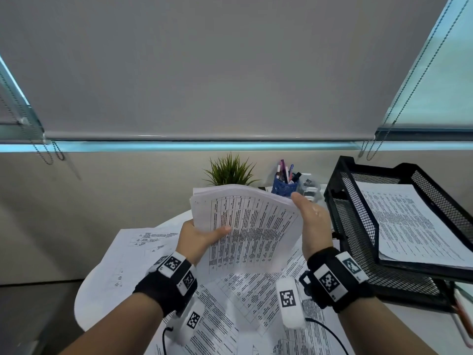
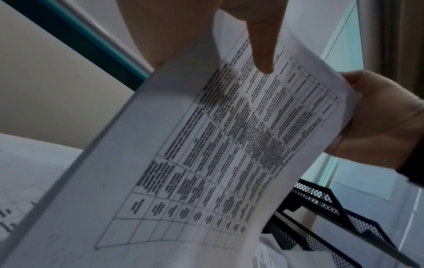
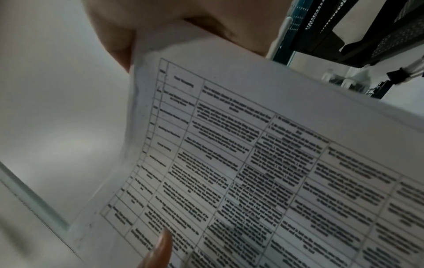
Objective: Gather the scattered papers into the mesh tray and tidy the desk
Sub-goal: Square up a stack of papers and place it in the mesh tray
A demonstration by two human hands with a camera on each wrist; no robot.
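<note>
A stack of printed table sheets [image 1: 250,231] is held upright above the desk between both hands. My left hand [image 1: 202,237] grips its left edge, thumb [image 2: 263,54] laid across the front page. My right hand [image 1: 309,221] holds the right edge, thumb up along it and fingers hidden behind the sheets. The black mesh tray [image 1: 358,226] stands at the right, two tiers high, with papers [image 1: 409,221] lying in its upper tier. More loose sheets [image 1: 243,290] lie spread over the white desk beneath my wrists, and another sheet [image 1: 143,252] lies to the left.
A small potted plant [image 1: 229,170], a blue pen holder [image 1: 284,185] and a clear container [image 1: 309,185] stand at the back of the desk by the wall. The desk's rounded edge [image 1: 82,303] curves at the left. A pinkish item [image 1: 463,316] lies at the far right.
</note>
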